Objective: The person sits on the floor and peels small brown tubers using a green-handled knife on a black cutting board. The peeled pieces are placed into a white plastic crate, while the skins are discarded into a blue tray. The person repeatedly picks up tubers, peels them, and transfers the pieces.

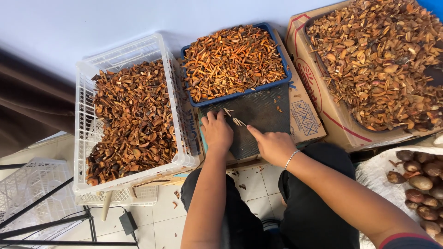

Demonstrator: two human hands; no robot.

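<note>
My left hand (216,133) rests palm down on a dark ribbed mat (265,108), fingertips beside a few pale thin slivers (237,121). My right hand (273,145), with a bead bracelet on the wrist, lies on the mat just right of them. Its index finger points at the slivers and its other fingers are curled under, hiding whatever may be in the palm. Just beyond the mat, a blue tray (240,94) is heaped with orange-brown cut sticks (233,60).
A white slatted crate (83,133) of dark brown husk pieces stands to the left. A cardboard box (332,120) of brown chips sits at right. A white sack (376,177) of whole brown nuts lies at lower right. Black tripod legs (41,221) and a charger (128,222) are on the tiled floor.
</note>
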